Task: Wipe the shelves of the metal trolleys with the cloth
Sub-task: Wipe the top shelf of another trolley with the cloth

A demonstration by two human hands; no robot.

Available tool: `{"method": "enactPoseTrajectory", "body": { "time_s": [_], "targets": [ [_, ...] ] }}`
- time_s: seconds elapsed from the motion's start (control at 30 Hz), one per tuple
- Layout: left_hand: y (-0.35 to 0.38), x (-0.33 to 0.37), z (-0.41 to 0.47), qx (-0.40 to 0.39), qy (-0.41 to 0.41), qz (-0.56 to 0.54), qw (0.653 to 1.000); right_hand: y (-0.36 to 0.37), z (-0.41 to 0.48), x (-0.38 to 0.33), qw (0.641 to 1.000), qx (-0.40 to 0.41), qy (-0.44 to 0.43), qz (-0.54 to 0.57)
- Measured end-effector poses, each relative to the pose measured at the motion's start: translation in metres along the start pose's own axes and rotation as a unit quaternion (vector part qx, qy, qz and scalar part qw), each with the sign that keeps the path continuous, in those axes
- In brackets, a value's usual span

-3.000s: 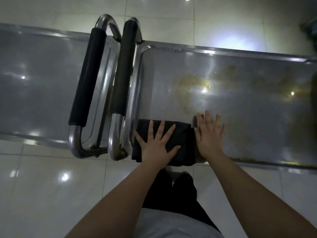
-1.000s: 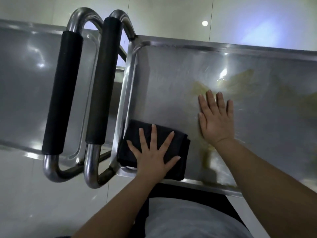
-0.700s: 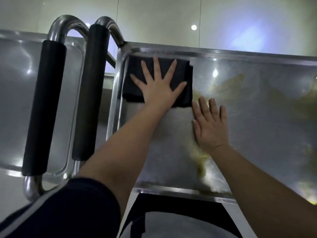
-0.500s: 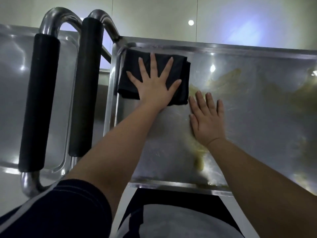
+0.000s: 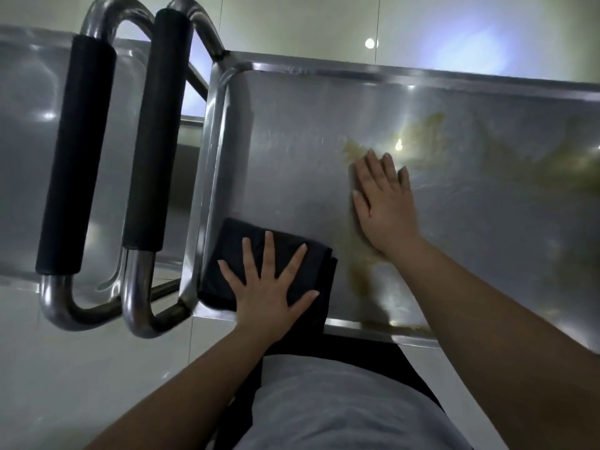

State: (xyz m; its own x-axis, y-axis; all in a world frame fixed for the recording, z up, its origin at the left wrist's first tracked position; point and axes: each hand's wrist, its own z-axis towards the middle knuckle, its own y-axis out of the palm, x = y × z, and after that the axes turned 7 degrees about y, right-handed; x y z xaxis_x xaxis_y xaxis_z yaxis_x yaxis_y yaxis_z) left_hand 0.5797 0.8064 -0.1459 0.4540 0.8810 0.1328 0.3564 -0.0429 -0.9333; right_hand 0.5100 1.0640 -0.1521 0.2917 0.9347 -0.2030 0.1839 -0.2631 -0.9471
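Steel trolley shelf (image 5: 292, 131), dim glare; left hand (image 5: 269, 293), fingers spread flat, has drawn black cloth (image 5: 227, 241) from far corner back to near-left corner; right hand (image 5: 386, 206) flat, empty, on shelf; yellowish smear (image 5: 425, 134) apparently still unwiped.

I had only the head camera, wide-angle, looking forward and steeply down. It sat close above the shelf (image 5: 308, 118), with floor (image 5: 81, 368) showing beyond its near and far edges.

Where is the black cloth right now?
In the head view, the folded black cloth lies in the near left corner of the shiny metal trolley shelf, flat under the left hand, beside the black-padded steel handle.
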Motion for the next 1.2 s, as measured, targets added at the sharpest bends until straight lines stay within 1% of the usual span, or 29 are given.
{"method": "enactPoseTrajectory", "body": {
  "time_s": [0.1,0.17,0.23,0.33,0.47,0.63,0.73,0.8,0.87,1.0,1.07,1.13,1.2],
  "targets": [
    [0.001,0.004,-0.001,-0.005,0.000,0.003,1.000,-0.013,0.002,0.037,0.996,0.042,0.078,0.004],
    [0.001,0.013,0.001,-0.004,0.006,0.006,1.000,-0.014,0.005,0.058,0.992,0.033,0.120,-0.021],
    [0.002,0.031,0.007,-0.005,0.014,0.003,1.000,-0.007,0.007,0.064,0.991,0.017,0.129,-0.032],
    [-0.001,0.065,0.028,-0.015,0.027,-0.009,0.999,0.000,0.006,0.063,0.991,0.018,0.132,-0.029],
    [-0.023,0.086,0.101,0.006,0.013,-0.020,1.000,0.003,0.008,0.067,0.991,0.023,0.133,-0.017],
    [-0.068,0.081,0.241,0.049,-0.041,-0.040,0.997,0.006,0.008,0.067,0.992,0.033,0.124,-0.018],
    [-0.084,0.081,0.287,0.040,-0.052,-0.040,0.997,0.006,0.010,0.066,0.991,0.028,0.130,-0.022],
    [-0.084,0.081,0.281,0.039,-0.044,-0.029,0.998,0.004,0.010,0.065,0.991,0.022,0.131,-0.020],
    [-0.072,0.079,0.247,0.044,-0.024,-0.034,0.998,0.003,0.009,0.065,0.991,0.012,0.130,-0.027],
    [-0.024,0.087,0.117,0.022,0.013,-0.017,1.000,0.002,0.009,0.064,0.991,-0.005,0.130,-0.035],
    [-0.004,0.096,0.058,-0.006,0.033,-0.006,0.999,0.003,0.008,0.064,0.991,-0.001,0.130,-0.040],
    [0.003,0.099,0.042,-0.032,0.046,0.008,0.998,0.004,0.008,0.063,0.991,0.006,0.127,-0.039],
    [-0.004,0.099,0.063,-0.019,0.044,0.007,0.999,0.005,0.009,0.064,0.991,0.006,0.126,-0.040]
  ]
}}
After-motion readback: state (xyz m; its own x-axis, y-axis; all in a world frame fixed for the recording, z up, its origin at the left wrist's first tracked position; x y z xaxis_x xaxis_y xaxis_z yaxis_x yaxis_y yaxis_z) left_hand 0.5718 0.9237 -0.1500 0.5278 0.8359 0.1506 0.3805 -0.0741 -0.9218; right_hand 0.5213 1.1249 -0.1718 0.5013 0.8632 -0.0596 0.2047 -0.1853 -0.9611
